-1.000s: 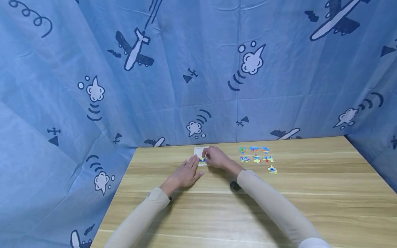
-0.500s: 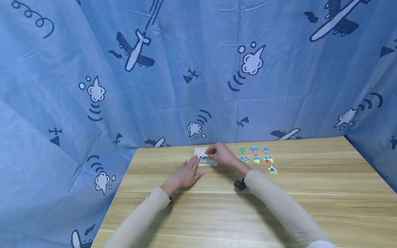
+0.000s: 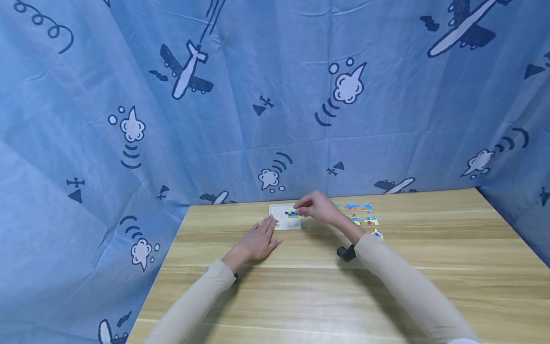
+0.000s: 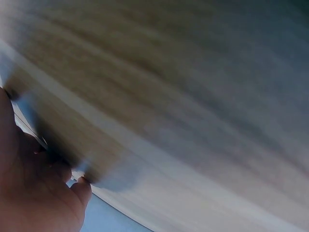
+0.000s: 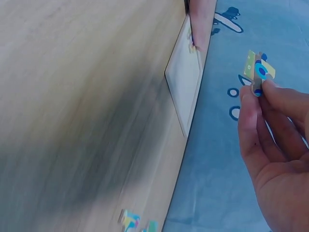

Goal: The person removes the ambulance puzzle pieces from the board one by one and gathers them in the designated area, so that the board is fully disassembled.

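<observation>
My right hand pinches a jigsaw puzzle piece between thumb and fingertips. The piece is yellow, green and blue with a round blue spot. In the head view it is over the white puzzle frame, and the right wrist view shows it raised off the table. My left hand lies flat, its fingertips on the left edge of that frame. Just beside those fingertips another puzzle piece sits in the frame's lower left, partly hidden. The left wrist view is blurred and shows only part of the hand.
Several loose puzzle pieces lie in rows on the wooden table, right of the frame, some hidden behind my right hand. A blue curtain with airplane prints hangs along the back edge. A black device sits under my right wrist.
My right hand has moved right and upward from inside the frame, lifting the puzzle piece away from the one at lower left. The left hand has stayed in place.
</observation>
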`<state>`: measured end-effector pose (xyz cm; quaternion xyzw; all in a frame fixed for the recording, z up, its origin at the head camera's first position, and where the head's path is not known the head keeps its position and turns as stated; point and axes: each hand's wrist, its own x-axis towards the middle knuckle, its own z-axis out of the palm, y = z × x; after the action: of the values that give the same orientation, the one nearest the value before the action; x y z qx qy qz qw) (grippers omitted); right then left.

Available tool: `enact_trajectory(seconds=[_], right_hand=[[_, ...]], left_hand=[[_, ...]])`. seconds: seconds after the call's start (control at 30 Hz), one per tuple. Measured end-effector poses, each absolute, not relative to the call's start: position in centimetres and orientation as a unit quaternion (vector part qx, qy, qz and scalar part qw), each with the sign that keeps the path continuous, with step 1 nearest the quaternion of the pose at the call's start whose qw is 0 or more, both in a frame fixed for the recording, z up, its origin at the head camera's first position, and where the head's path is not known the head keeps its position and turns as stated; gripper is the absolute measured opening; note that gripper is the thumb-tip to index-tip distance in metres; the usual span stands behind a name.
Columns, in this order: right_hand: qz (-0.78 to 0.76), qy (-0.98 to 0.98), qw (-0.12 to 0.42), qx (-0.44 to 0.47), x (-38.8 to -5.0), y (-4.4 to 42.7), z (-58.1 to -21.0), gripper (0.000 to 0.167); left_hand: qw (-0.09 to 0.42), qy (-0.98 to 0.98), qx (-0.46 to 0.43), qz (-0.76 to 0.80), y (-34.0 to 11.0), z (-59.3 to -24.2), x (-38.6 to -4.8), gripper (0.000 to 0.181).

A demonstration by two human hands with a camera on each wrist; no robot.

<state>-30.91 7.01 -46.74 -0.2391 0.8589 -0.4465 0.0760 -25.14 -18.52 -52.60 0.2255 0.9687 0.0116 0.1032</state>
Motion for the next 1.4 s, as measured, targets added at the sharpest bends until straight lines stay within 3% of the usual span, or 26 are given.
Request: enact_trajectory(seconds=[1.4], right_hand=[[-0.396,0.892,0.083,-0.201,-27.9,19.8,-47.9,0.008]], left_hand=[[0.104,0.968,0.226,0.005,-18.6,-52.7,-24.9,0.077]])
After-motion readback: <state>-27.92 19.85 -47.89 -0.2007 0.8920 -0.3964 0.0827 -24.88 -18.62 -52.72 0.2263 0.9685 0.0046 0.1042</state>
